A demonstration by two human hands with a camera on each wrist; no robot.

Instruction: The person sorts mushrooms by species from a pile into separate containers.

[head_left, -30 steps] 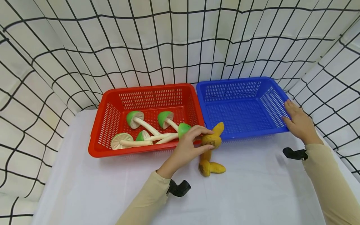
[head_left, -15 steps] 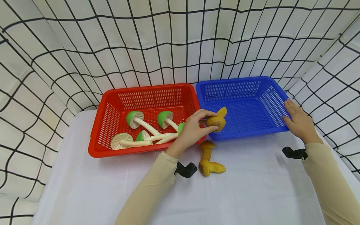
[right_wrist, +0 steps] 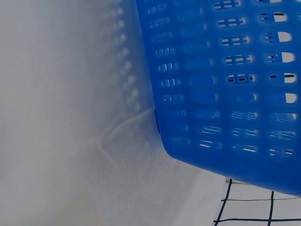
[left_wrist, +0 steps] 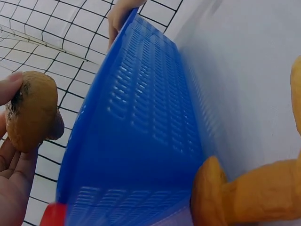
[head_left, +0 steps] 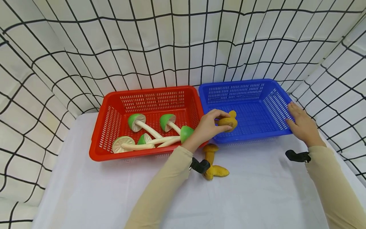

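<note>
My left hand (head_left: 206,126) pinches a yellow-brown mushroom (head_left: 228,122) between thumb and fingers, over the left end of the blue basket (head_left: 251,136). A second yellow piece pokes out behind its cap in the head view; whether it belongs to the same mushroom I cannot tell. In the left wrist view the held mushroom (left_wrist: 35,110) shows a broad cap with a dark patch, above the basket rim. My right hand (head_left: 304,125) rests on the basket's right rim, fingers and thumb over the edge. Two yellow mushrooms, one (head_left: 210,152) and another (head_left: 220,171), lie on the white table in front, touching.
To the left stands a red basket (head_left: 100,156), against the blue one, holding several green-capped mushrooms (head_left: 168,122) with pale stems. White cloth walls with a black net (head_left: 171,41) close in the back and sides. A white cloth (head_left: 257,190) covers the table.
My left hand has carried the mushroom from above the others on the table, up and to the right, over the blue basket. The right hand has stayed on the rim.
</note>
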